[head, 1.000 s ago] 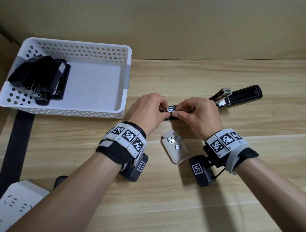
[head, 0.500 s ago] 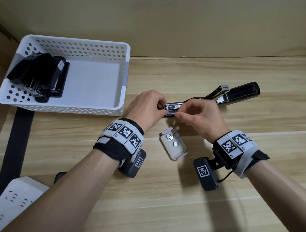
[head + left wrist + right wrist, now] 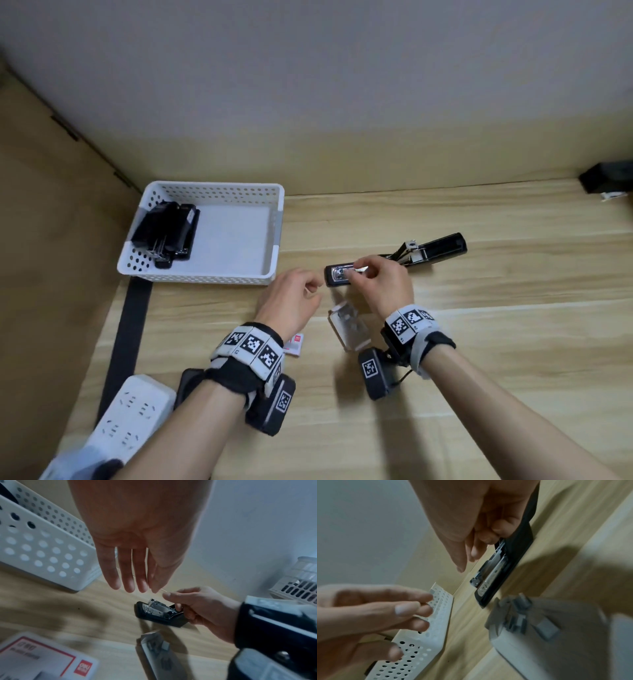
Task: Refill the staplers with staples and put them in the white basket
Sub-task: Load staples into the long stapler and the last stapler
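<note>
Wooden tabletop (image 3: 479,342) held an opened stapler (image 3: 394,262) near the white basket (image 3: 274,240). Right hand (image 3: 385,286) gripped its base, fingers curled; left hand (image 3: 291,301) hovered beside it, fingers loose, holding nothing.

white power strip (image 3: 132,416) at table's (image 3: 496,342) near-left edge (black strap (image 3: 128,339) beside it).

Office desk — wooden top (image 3: 479,342), power strip (image 3: 130,414), staple box (image 3: 349,329).
</note>
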A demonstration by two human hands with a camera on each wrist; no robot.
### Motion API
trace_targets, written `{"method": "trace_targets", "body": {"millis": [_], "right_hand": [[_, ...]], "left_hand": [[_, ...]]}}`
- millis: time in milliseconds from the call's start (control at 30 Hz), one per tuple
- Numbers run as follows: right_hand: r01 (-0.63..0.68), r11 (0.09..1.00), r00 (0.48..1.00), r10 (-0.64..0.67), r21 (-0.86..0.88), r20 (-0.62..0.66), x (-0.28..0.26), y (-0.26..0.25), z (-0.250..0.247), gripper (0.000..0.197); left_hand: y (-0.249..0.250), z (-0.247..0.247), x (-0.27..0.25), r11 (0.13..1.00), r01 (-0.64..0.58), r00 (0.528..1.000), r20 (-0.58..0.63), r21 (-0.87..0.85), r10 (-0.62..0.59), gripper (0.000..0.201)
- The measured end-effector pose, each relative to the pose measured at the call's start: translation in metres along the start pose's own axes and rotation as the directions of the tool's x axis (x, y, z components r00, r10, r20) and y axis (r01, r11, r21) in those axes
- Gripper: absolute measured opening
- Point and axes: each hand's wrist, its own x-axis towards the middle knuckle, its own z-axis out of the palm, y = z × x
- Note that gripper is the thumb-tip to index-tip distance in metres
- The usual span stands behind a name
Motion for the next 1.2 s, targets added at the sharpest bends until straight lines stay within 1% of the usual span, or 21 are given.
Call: {"method": "trace_targets", "body": {"millis": [67,167,267,367,433,500,633,700,767,800,833,900,933,1000,1067,1133,1200], "right_hand": [[-0.046,0.992,0.999,0.048,-0.121,0.018,0.006,-0.009,0.004,0.031],[-0.074,0.970,0.996,0.084,-0.231,0.032,0.016,-0.016,0.007,0.038],[-0.070,0.944,0.995,0.088,-0.323,0.043,0.021,-0.020,0.007,0.033],[-0.103,0.937,0.990,0.128,-0.334,0.052,0.024,-0.024,0.009,0.028],[-0.106,0.939,0.989,0.132,-0.326,0.060,0.027,-0.024,0.009,0.027],[-0.068,0.943,0.991,0.100,-0.325,0.085,0.028,-0.023,0.008,0.025],[0.064,0.948,0.991,-0.025,-0.311,0.129,0.023,-0.014,0.006,0.029],[0.097,0.969,0.991,-0.074,-0.229,0.108,0.021,-0.010,0.008,0.028],[0.096,0.992,0.990,-0.087,-0.082,0.110,0.018,-0.007,0.013,0.026],[0.091,0.995,0.985,-0.084,-0.040,0.148,0.015,-0.007,0.016,0.027],[0.094,0.995,0.973,-0.085,-0.031,0.214,0.012,-0.007,0.020,0.029],[0.138,0.984,0.926,-0.088,-0.111,0.368,0.002,-0.010,0.030,0.028],[0.177,0.968,0.903,-0.089,-0.176,0.420,-0.003,-0.013,0.036,0.026],[0.254,0.929,0.868,-0.096,-0.270,0.487,-0.007,-0.022,0.047,0.022],[0.292,0.903,0.842,-0.086,-0.316,0.532,-0.008,-0.031,0.054,0.022],[0.299,0.885,0.850,-0.077,-0.356,0.521,-0.007,-0.032,0.059,0.022],[0.284,0.878,0.877,-0.075,-0.385,0.475,-0.007,-0.028,0.062,0.026]], "left_hand": [[0.003,-0.009,-0.001,0.999,0.032,0.999,0.001,-0.011,-0.032,0.020],[0.007,-0.022,0.007,0.999,0.041,0.999,-0.002,-0.012,-0.041,0.019],[0.008,-0.030,0.018,0.999,0.038,0.999,-0.014,-0.026,-0.038,0.019],[0.006,-0.036,0.025,0.998,0.028,1.000,0.003,-0.049,-0.027,0.019],[0.003,-0.036,0.030,0.998,0.027,0.999,0.019,-0.051,-0.026,0.020],[0.001,-0.035,0.034,0.999,0.021,0.999,0.033,-0.047,-0.020,0.020],[-0.001,-0.028,0.041,1.000,-0.006,0.997,0.077,-0.010,0.006,0.019],[0.000,-0.025,0.041,1.000,-0.015,0.996,0.088,0.004,0.014,0.018],[0.000,-0.022,0.038,1.000,-0.021,0.996,0.081,0.008,0.020,0.018],[-0.002,-0.020,0.034,1.000,-0.021,0.997,0.074,0.014,0.020,0.017],[-0.005,-0.017,0.029,0.999,-0.021,0.998,0.066,0.027,0.019,0.016],[-0.017,-0.010,0.016,0.998,-0.001,0.998,0.055,0.067,-0.003,0.017],[-0.025,-0.006,0.009,0.996,0.022,0.998,0.057,0.082,-0.027,0.017],[-0.041,0.000,-0.005,0.991,0.080,0.993,0.073,0.107,-0.088,0.019],[-0.052,0.004,-0.015,0.987,0.115,0.988,0.087,0.115,-0.125,0.021],[-0.058,0.006,-0.019,0.987,0.125,0.988,0.080,0.104,-0.133,0.022],[-0.061,0.009,-0.019,0.988,0.132,0.988,0.072,0.084,-0.138,0.022]]}}
